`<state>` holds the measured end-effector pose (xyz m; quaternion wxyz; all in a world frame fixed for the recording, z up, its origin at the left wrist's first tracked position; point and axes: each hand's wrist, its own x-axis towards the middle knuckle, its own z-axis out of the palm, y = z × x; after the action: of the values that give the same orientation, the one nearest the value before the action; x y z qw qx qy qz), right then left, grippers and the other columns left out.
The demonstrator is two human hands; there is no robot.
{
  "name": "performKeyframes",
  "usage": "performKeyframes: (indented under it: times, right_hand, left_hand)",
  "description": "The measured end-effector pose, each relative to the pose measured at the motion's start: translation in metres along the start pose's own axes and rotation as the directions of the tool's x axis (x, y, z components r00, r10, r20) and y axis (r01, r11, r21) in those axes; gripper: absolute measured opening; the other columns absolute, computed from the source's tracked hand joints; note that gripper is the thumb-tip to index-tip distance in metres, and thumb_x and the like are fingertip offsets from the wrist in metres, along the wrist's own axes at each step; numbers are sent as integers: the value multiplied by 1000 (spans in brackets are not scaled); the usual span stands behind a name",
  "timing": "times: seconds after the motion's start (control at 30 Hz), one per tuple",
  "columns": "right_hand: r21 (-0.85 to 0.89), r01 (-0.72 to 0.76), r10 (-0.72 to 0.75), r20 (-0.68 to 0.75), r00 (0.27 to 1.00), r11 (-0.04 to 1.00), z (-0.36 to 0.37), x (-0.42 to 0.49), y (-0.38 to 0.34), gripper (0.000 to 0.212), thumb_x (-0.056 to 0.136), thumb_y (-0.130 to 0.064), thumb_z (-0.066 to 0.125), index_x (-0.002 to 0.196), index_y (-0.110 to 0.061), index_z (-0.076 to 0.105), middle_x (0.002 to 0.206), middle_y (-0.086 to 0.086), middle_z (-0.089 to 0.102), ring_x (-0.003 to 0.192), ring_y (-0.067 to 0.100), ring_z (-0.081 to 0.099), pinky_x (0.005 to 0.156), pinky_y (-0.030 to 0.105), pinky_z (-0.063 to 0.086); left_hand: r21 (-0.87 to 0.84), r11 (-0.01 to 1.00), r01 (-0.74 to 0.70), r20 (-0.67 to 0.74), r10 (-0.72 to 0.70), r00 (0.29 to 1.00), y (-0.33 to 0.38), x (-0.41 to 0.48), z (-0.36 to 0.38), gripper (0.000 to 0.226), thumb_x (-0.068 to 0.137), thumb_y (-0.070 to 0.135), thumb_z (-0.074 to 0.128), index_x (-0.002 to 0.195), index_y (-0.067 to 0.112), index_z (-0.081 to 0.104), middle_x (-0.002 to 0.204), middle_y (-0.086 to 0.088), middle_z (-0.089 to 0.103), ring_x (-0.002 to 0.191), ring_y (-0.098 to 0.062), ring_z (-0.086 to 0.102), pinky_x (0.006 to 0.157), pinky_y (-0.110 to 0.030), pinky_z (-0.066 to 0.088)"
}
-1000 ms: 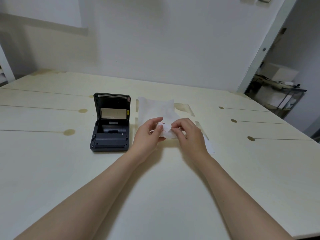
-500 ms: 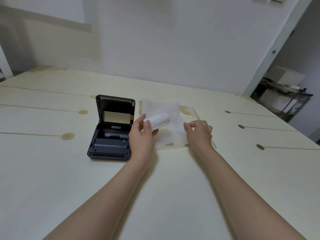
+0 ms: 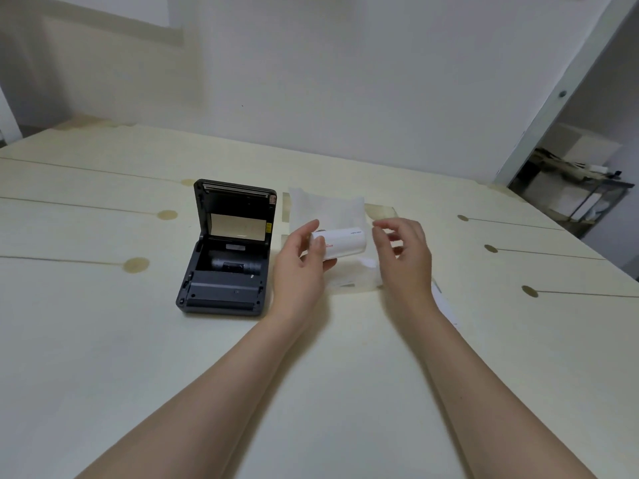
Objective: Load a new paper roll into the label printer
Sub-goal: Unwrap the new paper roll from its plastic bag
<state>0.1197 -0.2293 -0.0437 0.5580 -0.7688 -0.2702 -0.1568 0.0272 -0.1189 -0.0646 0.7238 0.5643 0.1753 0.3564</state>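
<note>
One label printer (image 3: 226, 250), one paper roll (image 3: 342, 243), one crumpled white wrapper (image 3: 326, 209) and two bare hands show on a pale wooden table (image 3: 103, 340). The printer, left of centre, is dark grey with its lid standing open and its paper bay exposed. The roll is a short white cylinder with small red print near its left end, lying roughly level. It sits just right of the printer, raised above the wrapper. The left hand (image 3: 299, 271) grips the roll's left end between thumb and fingers. The right hand (image 3: 403, 254), fingers loosely spread and holding nothing, hovers just beside the roll's right end, not clearly touching it.
</note>
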Motion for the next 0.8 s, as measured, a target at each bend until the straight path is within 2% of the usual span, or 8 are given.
performKeyframes:
  times: [0.07,0.2,0.3,0.4,0.5,0.63,0.7,0.8]
  right_hand:
    - [57,68,-75,132,988,996,-6,-4,-5,13,89,-21,65,95,-31,70,109,-12,60,111,15,60,83,24,49]
    - [51,46,-62,371,927,998,-17,-13,-5,29,86,-18,71,99,-44,67,110,-23,59,112,4,59,93,31,50]
    - [26,7,-17,411,911,1000,-21,-19,-5,32,88,-16,71,107,-41,64,111,-24,59,101,-8,59,90,22,48]
    - [21,-90,70,458,886,996,-27,-23,-8,29,92,-19,67,117,-33,63,118,-12,63,102,1,61,85,16,45]
    - [34,-151,117,475,872,988,-32,-27,-13,26,94,-22,63,120,-25,63,109,-10,68,91,3,62,78,13,43]
    - [61,-214,161,473,867,975,-33,-33,-14,25,91,-36,62,115,-32,64,109,-3,72,102,23,66,93,39,54]
    - [131,-256,167,470,867,958,-32,-35,-16,24,95,-32,61,118,-26,64,113,-1,71,105,20,67,93,37,56]
    - [246,-327,186,463,866,912,-28,-38,-23,18,99,-27,56,115,-24,64,107,-3,72,95,6,71,81,25,55]
  left_hand:
    - [47,999,-27,46,25,999,1,-3,-1,31,101,15,49,131,18,57,120,-10,60,104,-19,66,82,-25,59]
    - [120,991,-64,130,48,990,6,-12,-4,32,101,16,51,131,23,56,118,-7,60,98,-14,66,86,-30,59]
    - [187,978,-92,172,60,983,8,-18,-7,34,99,18,55,133,25,55,123,-8,61,99,-11,66,88,-33,58]
    - [185,979,-83,186,48,981,16,-24,-9,39,97,21,59,136,25,53,124,-6,63,99,-13,70,89,-32,58]
    - [161,986,-44,212,9,977,26,-29,-10,51,91,22,68,138,24,50,121,4,66,94,2,70,86,-20,56]
    - [189,981,-36,240,-10,971,30,-33,-14,57,87,9,71,139,18,49,105,18,64,82,20,64,69,-3,47]
    - [179,984,-22,227,-19,974,31,-35,-17,57,88,7,70,139,15,49,104,14,68,85,16,66,73,-5,48]
    - [103,994,23,192,-42,981,33,-36,-20,53,85,10,73,134,20,54,114,2,72,107,-5,68,94,-25,52]
